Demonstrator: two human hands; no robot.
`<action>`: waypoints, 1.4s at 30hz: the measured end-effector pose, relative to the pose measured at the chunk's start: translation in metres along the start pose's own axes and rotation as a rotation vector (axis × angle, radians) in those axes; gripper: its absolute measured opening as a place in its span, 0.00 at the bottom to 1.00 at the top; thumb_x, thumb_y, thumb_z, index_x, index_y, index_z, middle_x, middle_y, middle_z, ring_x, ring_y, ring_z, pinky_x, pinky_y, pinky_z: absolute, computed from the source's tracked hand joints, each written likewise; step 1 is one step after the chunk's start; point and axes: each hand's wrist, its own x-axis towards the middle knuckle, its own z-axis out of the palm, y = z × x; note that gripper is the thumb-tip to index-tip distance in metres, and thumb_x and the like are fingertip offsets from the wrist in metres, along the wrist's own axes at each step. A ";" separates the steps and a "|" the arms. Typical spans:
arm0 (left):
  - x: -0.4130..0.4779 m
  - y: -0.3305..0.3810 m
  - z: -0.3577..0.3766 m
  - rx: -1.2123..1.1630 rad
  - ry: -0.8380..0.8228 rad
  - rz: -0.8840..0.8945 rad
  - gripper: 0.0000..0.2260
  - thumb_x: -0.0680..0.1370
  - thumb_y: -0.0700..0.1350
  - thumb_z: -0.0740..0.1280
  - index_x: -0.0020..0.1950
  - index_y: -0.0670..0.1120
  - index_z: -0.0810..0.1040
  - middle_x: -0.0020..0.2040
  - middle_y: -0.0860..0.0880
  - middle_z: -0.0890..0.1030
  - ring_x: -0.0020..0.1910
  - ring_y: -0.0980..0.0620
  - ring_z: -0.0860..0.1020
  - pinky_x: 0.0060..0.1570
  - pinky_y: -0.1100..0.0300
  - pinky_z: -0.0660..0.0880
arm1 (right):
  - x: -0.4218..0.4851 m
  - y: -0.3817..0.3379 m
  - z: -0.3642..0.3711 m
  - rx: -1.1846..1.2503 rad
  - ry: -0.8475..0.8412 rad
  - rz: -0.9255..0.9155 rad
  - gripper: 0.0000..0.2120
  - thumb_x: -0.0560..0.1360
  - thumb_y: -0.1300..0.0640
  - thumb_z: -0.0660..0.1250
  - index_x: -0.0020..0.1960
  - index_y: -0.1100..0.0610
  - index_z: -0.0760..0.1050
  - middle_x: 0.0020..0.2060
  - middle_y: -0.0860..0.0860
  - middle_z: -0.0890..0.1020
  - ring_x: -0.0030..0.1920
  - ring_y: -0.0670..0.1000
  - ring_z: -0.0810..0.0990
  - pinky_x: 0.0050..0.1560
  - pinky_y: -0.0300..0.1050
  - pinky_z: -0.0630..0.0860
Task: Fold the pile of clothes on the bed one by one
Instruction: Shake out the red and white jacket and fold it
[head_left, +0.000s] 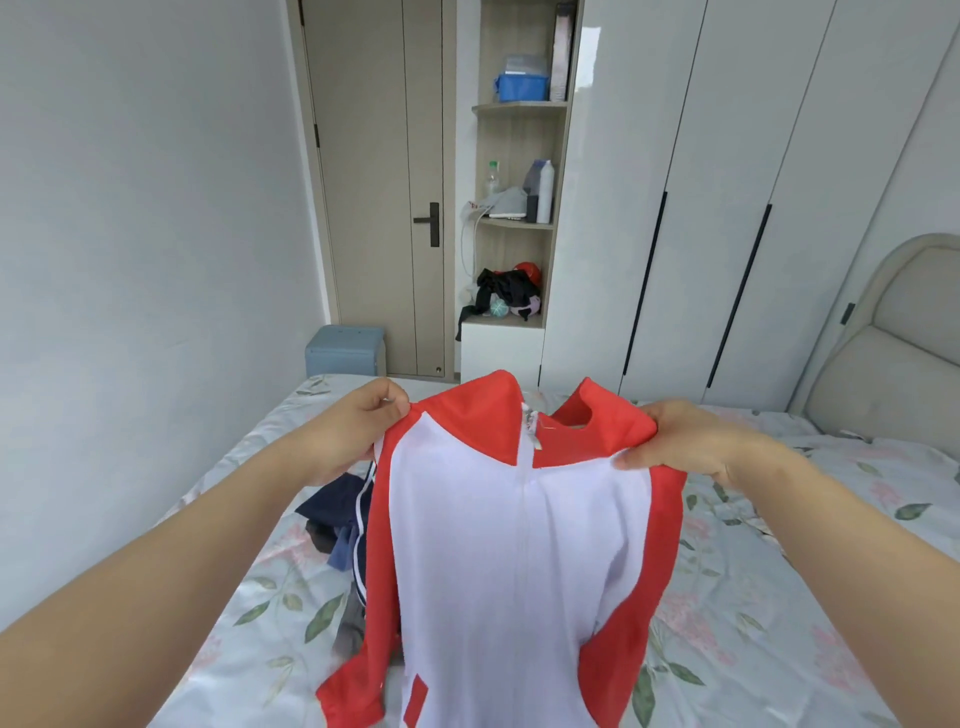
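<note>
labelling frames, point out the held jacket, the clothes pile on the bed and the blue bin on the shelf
red and white jacket (467, 545), head view, white front panel
pile of dark clothes (332, 509), head view, navy garment
blue bin (522, 89), head view, front wall

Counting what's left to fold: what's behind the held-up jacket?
Dark clothes lie on the bed, showing past the left edge of the jacket. It covers the rest, so the pile's extent is hidden.

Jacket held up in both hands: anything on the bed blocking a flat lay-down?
Yes. The dark clothes pile lies on the bed behind the jacket's left edge, partly hidden by it. Right of the jacket, only bare bed shows.
</note>
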 end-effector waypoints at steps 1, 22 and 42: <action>-0.001 0.002 0.004 -0.063 0.009 -0.009 0.09 0.82 0.42 0.59 0.41 0.47 0.70 0.32 0.49 0.73 0.26 0.57 0.70 0.27 0.65 0.68 | 0.002 -0.001 -0.001 0.003 0.104 -0.031 0.09 0.69 0.69 0.72 0.47 0.61 0.81 0.40 0.54 0.83 0.39 0.50 0.81 0.40 0.39 0.76; -0.065 0.043 -0.008 0.648 0.308 0.029 0.20 0.80 0.51 0.61 0.31 0.45 0.63 0.29 0.49 0.65 0.31 0.50 0.65 0.31 0.58 0.59 | -0.060 0.013 0.009 -0.427 0.408 -0.019 0.20 0.74 0.44 0.67 0.31 0.56 0.69 0.29 0.49 0.73 0.37 0.51 0.73 0.43 0.44 0.62; -0.184 0.076 0.059 -0.477 0.002 -0.072 0.08 0.82 0.53 0.56 0.47 0.54 0.71 0.54 0.53 0.77 0.60 0.38 0.76 0.49 0.39 0.73 | -0.250 0.020 0.024 0.697 0.867 -0.253 0.11 0.82 0.52 0.56 0.41 0.50 0.64 0.44 0.48 0.78 0.46 0.50 0.81 0.48 0.47 0.73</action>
